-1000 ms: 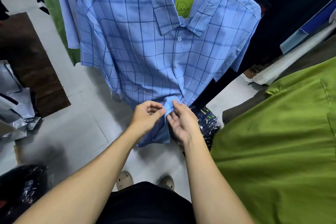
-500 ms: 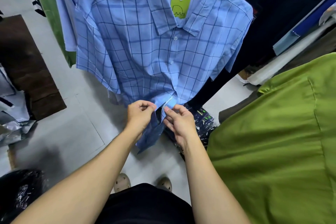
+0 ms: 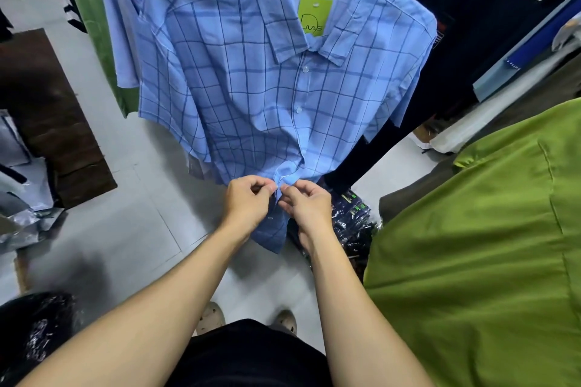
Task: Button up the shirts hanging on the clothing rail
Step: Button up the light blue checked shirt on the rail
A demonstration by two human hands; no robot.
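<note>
We have closed the gap: left hand point(image 3: 248, 203) and right hand point(image 3: 309, 207) now pinch both front edges together, low on the hanging blue checked shirt point(image 3: 251, 97). We judge the next button ready for fastening.

Left hand point(image 3: 248, 202) and right hand point(image 3: 306, 203) pinch the lower placket of the hanging blue checked shirt point(image 3: 267, 97).

Two hands, left hand point(image 3: 248, 201) and right hand point(image 3: 306, 204), on one blue checked shirt point(image 3: 251, 97). It shows two white buttons, upper button point(image 3: 304, 69) and lower button point(image 3: 298, 109). One lime tag point(image 3: 314, 17), 12 o'clock; one green shirt point(image 3: 471, 245), 4 o'clock; two shoes point(image 3: 210, 319), 6 o'clock.
</note>
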